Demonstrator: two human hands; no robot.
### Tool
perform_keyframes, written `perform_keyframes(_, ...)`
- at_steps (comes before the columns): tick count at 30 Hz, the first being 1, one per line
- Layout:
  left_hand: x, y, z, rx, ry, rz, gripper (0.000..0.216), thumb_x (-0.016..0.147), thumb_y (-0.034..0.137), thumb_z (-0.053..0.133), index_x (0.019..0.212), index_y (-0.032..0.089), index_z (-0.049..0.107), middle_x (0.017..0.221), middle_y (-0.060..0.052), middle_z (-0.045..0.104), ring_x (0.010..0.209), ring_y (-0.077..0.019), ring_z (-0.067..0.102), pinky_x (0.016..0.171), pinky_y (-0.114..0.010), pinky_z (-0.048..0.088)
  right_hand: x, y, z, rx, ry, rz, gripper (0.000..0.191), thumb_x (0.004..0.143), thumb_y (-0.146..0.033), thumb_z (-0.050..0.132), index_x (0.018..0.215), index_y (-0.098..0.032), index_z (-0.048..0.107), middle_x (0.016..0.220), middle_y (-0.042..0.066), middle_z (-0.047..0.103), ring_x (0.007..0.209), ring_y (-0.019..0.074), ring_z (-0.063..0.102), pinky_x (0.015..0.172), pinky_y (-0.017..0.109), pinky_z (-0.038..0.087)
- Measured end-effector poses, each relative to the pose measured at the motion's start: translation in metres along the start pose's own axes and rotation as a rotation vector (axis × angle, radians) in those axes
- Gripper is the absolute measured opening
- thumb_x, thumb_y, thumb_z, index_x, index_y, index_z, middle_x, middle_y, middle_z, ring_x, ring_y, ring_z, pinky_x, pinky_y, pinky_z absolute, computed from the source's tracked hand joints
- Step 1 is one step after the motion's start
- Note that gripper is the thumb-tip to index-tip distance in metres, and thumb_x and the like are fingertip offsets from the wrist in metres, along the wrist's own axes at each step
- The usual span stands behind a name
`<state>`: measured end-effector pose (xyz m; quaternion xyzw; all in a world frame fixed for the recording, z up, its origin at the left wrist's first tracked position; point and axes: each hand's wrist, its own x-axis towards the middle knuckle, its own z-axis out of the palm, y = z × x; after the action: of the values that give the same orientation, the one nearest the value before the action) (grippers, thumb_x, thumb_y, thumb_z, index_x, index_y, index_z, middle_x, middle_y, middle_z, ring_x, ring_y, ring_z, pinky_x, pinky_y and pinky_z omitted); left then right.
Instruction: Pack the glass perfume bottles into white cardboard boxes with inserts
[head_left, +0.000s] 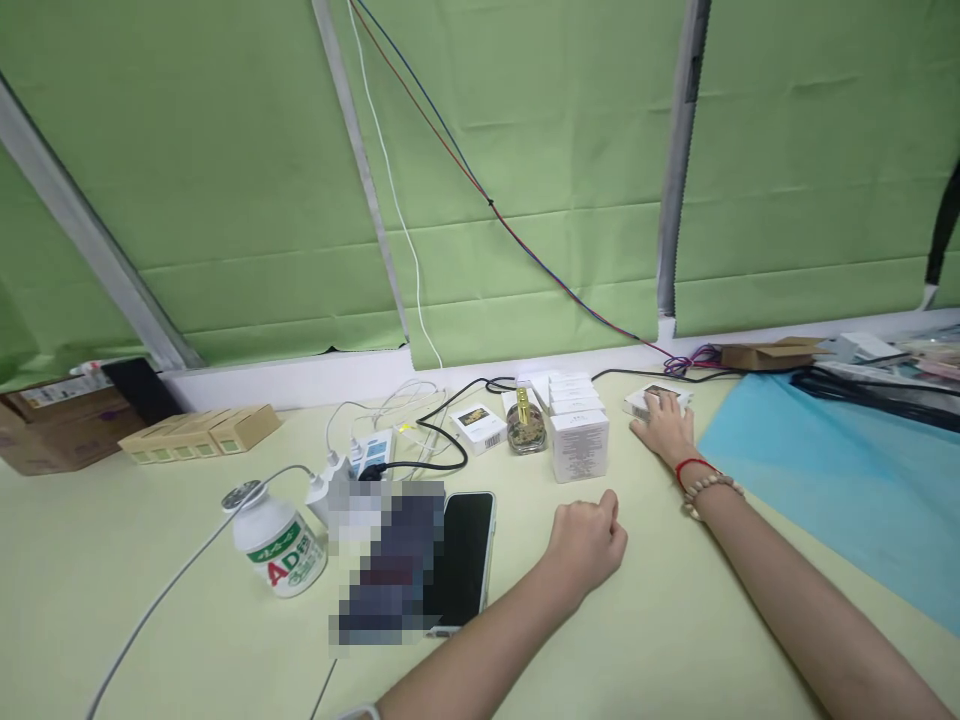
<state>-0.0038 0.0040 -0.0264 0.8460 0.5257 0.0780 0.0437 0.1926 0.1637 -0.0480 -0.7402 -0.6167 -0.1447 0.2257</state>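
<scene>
My right hand (666, 428), with a red cord and a beaded bracelet at the wrist, reaches out to a small white box (640, 402) with a dark picture on top. Its fingers lie over the box and around its edge, covering part of it. My left hand (589, 545) is curled into a fist above the table, with nothing visible in it. Just beyond that fist stands a row of white boxes (580, 447), the front one showing printed text. Beside them is a glass perfume bottle (526, 425) with a gold cap. Another white box (478, 428) lies flat to its left.
A phone (466, 555) lies left of my left forearm, beside a blurred-out patch. A white bottle (276, 540), a power strip (373, 455) with cables and yellowish boxes (201, 435) are further left. Blue sheeting (832, 480) covers the table's right side.
</scene>
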Motion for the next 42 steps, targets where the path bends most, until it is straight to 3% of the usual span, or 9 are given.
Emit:
perform_keyframes(3,0.002,-0.002,-0.001,0.005,0.012,0.012,0.011,0.084,0.020,0.043,0.095,0.021,0.045,0.076,0.002,0.061,0.073,-0.0199,0.060,0.056,-0.030,0.025,-0.008,0.006,-0.002,-0.043,-0.135,0.038,0.055,0.087,-0.036,0.047,0.136,-0.012,0.038,0.142,0.016,0.034,0.131,0.0292,0.025,0.097,0.044,0.028)
perform_keyframes(10,0.002,0.001,-0.004,0.021,0.014,0.036,0.012,0.085,0.020,0.041,0.096,0.020,0.046,0.078,0.000,0.062,0.075,-0.0214,0.061,0.057,-0.030,0.031,-0.034,-0.023,-0.034,-0.043,-0.019,-0.123,0.033,0.087,-0.037,0.049,0.106,-0.011,0.058,0.110,0.014,0.059,0.103,0.0261,0.050,0.089,0.036,0.030)
perform_keyframes(13,0.002,0.001,-0.006,0.020,0.018,0.040,0.013,0.086,0.020,0.040,0.098,0.019,0.046,0.079,-0.001,0.062,0.077,-0.0219,0.061,0.060,-0.030,0.035,-0.043,-0.033,-0.045,0.035,0.020,-0.141,0.026,0.090,-0.034,0.046,0.092,-0.013,0.059,0.098,0.010,0.062,0.093,0.0213,0.054,0.081,0.030,0.031)
perform_keyframes(17,-0.003,0.002,-0.006,0.040,0.038,0.039,0.013,0.086,0.020,0.040,0.098,0.019,0.046,0.080,-0.002,0.062,0.078,-0.0223,0.061,0.061,-0.030,0.038,-0.048,-0.035,-0.047,0.055,0.008,-0.103,0.024,0.088,-0.036,0.050,0.092,-0.014,0.058,0.098,0.008,0.061,0.094,0.0210,0.054,0.077,0.030,0.031)
perform_keyframes(19,-0.011,0.007,-0.003,0.064,0.062,0.118,0.013,0.087,0.021,0.042,0.099,0.019,0.046,0.081,-0.002,0.061,0.077,-0.0220,0.061,0.059,-0.029,0.038,-0.050,-0.035,-0.046,0.043,0.017,-0.113,0.025,0.088,-0.038,0.052,0.097,-0.015,0.057,0.102,0.008,0.060,0.099,0.0223,0.052,0.080,0.031,0.030)
perform_keyframes(24,-0.031,0.030,0.009,0.072,0.097,0.525,0.013,0.086,0.027,0.049,0.098,0.022,0.046,0.074,0.001,0.059,0.068,-0.0182,0.059,0.052,-0.027,0.033,-0.055,-0.038,-0.047,0.044,0.004,-0.134,0.023,0.089,-0.036,0.049,0.092,-0.015,0.057,0.099,0.008,0.060,0.097,0.0228,0.052,0.079,0.031,0.031)
perform_keyframes(29,-0.032,0.038,0.013,-0.046,0.045,0.528,0.015,0.082,0.029,0.055,0.094,0.023,0.048,0.067,0.005,0.057,0.062,-0.0156,0.058,0.050,-0.025,0.029,-0.056,-0.039,-0.046,0.066,0.034,-0.140,0.022,0.092,-0.031,0.043,0.087,-0.015,0.057,0.092,0.008,0.060,0.090,0.0204,0.054,0.076,0.029,0.032)
perform_keyframes(37,-0.031,0.038,0.014,0.024,0.056,0.570,0.015,0.078,0.031,0.057,0.080,0.019,0.049,0.065,0.001,0.056,0.060,-0.0168,0.056,0.044,-0.029,0.021,-0.048,-0.035,-0.028,0.168,-0.044,-0.102,0.030,0.092,-0.025,0.035,0.110,-0.013,0.057,0.114,0.011,0.056,0.103,0.0209,0.053,0.092,0.033,0.036)
perform_keyframes(42,-0.035,0.039,0.010,0.064,0.057,0.615,0.018,0.082,0.029,0.054,0.072,0.016,0.048,0.071,0.000,0.059,0.066,-0.0168,0.057,0.044,-0.029,0.020,-0.053,-0.036,-0.021,0.164,-0.179,-0.010,0.051,0.089,-0.026,0.038,0.139,-0.015,0.034,0.146,0.013,0.027,0.138,0.0270,0.017,0.104,0.056,0.025)
